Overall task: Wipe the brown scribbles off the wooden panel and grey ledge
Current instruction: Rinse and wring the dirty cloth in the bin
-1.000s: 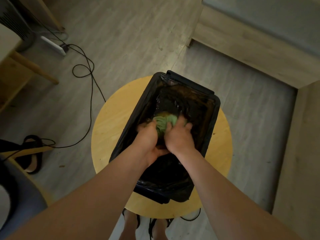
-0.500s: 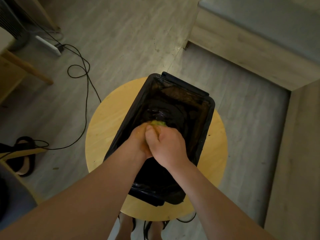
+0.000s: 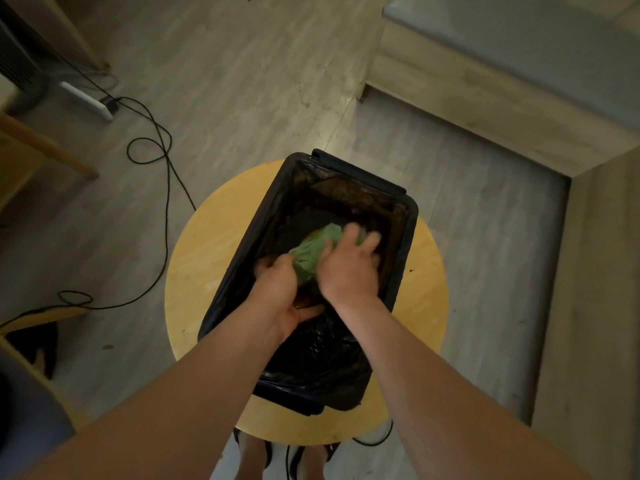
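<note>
- The left hand [image 3: 278, 289] has its grip clamped round the near end of the green cloth [image 3: 311, 252], fingers curled under it and the thumb tucked in below
- The right hand [image 3: 346, 268] lies over the far side of the cloth, its grip closed on it with the thumb pressed into the fabric and the fingers [image 3: 369, 242] spread and blurred over the top
- Half a second ago the two hands were bunched together, right over left, and only a sliver of green showed; now they have drawn apart and the cloth shows as a crumpled wad between them
- Cloth and hands sit low inside the black tub [image 3: 410, 233], which is lined with glossy black plastic
- The tub stands on the round yellow worktop [image 3: 207, 271], as it did before
- The wooden panel [image 3: 485, 112] and the grey ledge [image 3: 519, 39] above it lie at the upper right, well apart from the cloth
- A black cable [image 3: 156, 161] loops across the floor [image 3: 242, 81] on the left to a white power strip [image 3: 88, 98]
</note>
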A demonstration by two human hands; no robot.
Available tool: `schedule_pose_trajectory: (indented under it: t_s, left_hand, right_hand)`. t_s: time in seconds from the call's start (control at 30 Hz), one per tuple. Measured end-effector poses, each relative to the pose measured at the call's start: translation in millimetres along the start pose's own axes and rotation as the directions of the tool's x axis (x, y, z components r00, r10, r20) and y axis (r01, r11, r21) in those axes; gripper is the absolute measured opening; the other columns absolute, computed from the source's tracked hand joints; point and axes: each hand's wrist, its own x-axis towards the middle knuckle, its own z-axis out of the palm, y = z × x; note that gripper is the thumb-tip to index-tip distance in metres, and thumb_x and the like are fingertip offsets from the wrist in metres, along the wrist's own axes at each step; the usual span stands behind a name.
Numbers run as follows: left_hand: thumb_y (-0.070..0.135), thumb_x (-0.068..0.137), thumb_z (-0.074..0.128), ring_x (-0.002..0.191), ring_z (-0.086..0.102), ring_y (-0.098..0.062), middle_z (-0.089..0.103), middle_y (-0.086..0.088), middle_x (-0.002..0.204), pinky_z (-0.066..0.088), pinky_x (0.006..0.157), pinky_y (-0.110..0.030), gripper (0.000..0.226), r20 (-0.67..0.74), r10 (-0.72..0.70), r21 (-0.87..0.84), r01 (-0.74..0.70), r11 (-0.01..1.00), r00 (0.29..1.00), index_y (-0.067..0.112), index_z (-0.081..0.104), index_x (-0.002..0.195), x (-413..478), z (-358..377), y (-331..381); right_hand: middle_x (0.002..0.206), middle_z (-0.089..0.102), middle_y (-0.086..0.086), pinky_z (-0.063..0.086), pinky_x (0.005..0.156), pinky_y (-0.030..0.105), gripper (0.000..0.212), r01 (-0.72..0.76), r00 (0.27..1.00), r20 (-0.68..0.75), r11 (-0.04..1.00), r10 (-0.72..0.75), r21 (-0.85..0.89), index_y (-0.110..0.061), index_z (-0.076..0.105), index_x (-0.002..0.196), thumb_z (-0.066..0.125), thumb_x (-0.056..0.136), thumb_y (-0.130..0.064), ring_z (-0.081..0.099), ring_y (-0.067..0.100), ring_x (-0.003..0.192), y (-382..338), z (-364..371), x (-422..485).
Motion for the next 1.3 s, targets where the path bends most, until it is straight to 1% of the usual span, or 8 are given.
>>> schedule_pose_trajectory:
  t_s: [0.13, 0.3, 0.47, 0.6, 0.83, 1.0, 1.1, 1.3]
  left_hand:
    - [0.048, 0.105, 0.046, 0.097, 0.07, -0.035, 0.072, -0.015, 0.11, 0.059, 0.062, -0.048, 0.04, 0.054, -0.115, -0.062, 0.118, 0.991, 0.992, 0.017, 0.067, 0.119, 2, 9, 12]
    - [0.024, 0.106, 0.041, 0.053, 0.066, -0.02, 0.06, -0.007, 0.061, 0.053, 0.055, -0.03, 0.06, 0.137, 0.001, -0.022, 0.002, 1.0, 0.991, 0.014, 0.067, 0.053, 7, 14, 11]
    - [0.02, 0.112, 0.032, 0.091, 0.059, -0.046, 0.054, -0.007, 0.072, 0.05, 0.089, -0.044, 0.042, 0.152, 0.067, 0.037, -0.073, 0.997, 0.986, -0.003, 0.055, 0.137, -11, 17, 17]
    - [0.003, 0.106, 0.041, 0.069, 0.065, -0.03, 0.066, -0.017, 0.071, 0.056, 0.07, -0.035, 0.032, 0.158, -0.03, 0.04, 0.024, 0.999, 0.987, 0.002, 0.064, 0.084, -14, 20, 19]
    - [0.032, 0.106, 0.043, 0.109, 0.064, -0.04, 0.066, -0.019, 0.122, 0.054, 0.085, -0.068, 0.034, 0.034, -0.059, 0.039, 0.057, 0.998, 0.998, 0.015, 0.064, 0.127, -7, 11, 12]
    - [0.045, 0.1, 0.044, 0.114, 0.061, -0.043, 0.065, -0.017, 0.127, 0.05, 0.076, -0.079, 0.041, 0.039, -0.136, -0.003, 0.136, 0.991, 0.99, 0.023, 0.066, 0.128, -2, 6, 11]
    - [0.043, 0.101, 0.048, 0.099, 0.071, -0.038, 0.074, -0.019, 0.107, 0.06, 0.067, -0.061, 0.041, 0.04, -0.152, -0.016, 0.153, 0.988, 0.988, 0.014, 0.074, 0.111, -1, 4, 14]
    - [0.012, 0.1, 0.045, 0.031, 0.042, -0.014, 0.037, 0.002, 0.04, 0.036, 0.036, -0.017, 0.059, 0.083, -0.017, 0.141, 0.005, 0.99, 0.996, 0.018, 0.042, 0.042, 0, 2, 16]
  right_hand:
    - [0.098, 0.065, 0.009, 0.053, 0.072, 0.043, 0.037, 0.102, 0.969, 0.21, 0.985, -0.13, 0.142, -0.015, 0.056, 0.105, 0.036, 0.109, -0.047, 0.066, 0.032, 0.09, -1, -10, -14]
    - [0.056, 0.046, 0.014, 0.041, 0.052, 0.041, 0.054, 0.266, 0.929, 0.086, 0.812, -0.36, 0.519, -0.014, 0.043, 0.059, 0.053, 0.103, -0.043, 0.052, 0.031, 0.054, -21, -47, -51]
    - [0.049, 0.048, 0.006, 0.044, 0.047, 0.043, 0.05, 0.357, 0.926, -0.019, 0.859, -0.377, 0.368, -0.014, 0.049, 0.056, 0.048, 0.1, -0.037, 0.051, 0.025, 0.047, -15, -38, -41]
    - [0.065, 0.06, 0.001, 0.052, 0.061, 0.039, 0.044, 0.335, 0.942, -0.026, 0.938, -0.334, 0.089, -0.021, 0.056, 0.069, 0.036, 0.103, -0.04, 0.062, 0.027, 0.063, -3, -26, -18]
    - [0.137, 0.043, 0.017, 0.046, 0.089, 0.046, 0.051, 0.035, 0.987, -0.157, 0.999, -0.035, -0.001, -0.007, 0.047, 0.136, 0.032, 0.109, -0.048, 0.05, 0.039, 0.121, 5, -10, 12]
    - [0.141, 0.042, 0.021, 0.045, 0.099, 0.046, 0.045, 0.004, 0.978, 0.209, 1.0, -0.004, -0.003, -0.009, 0.042, 0.141, 0.032, 0.11, -0.041, 0.052, 0.043, 0.121, 5, 3, -2]
    - [0.102, 0.068, 0.009, 0.054, 0.081, 0.042, 0.042, 0.129, 0.934, 0.305, 0.973, -0.184, 0.191, -0.014, 0.063, 0.109, 0.033, 0.11, -0.044, 0.067, 0.03, 0.093, 3, -8, -18]
    - [0.052, 0.053, 0.002, 0.047, 0.048, 0.041, 0.059, 0.452, 0.886, -0.02, 0.851, -0.464, 0.268, -0.017, 0.055, 0.063, 0.037, 0.102, -0.057, 0.055, 0.017, 0.048, -9, -27, -64]
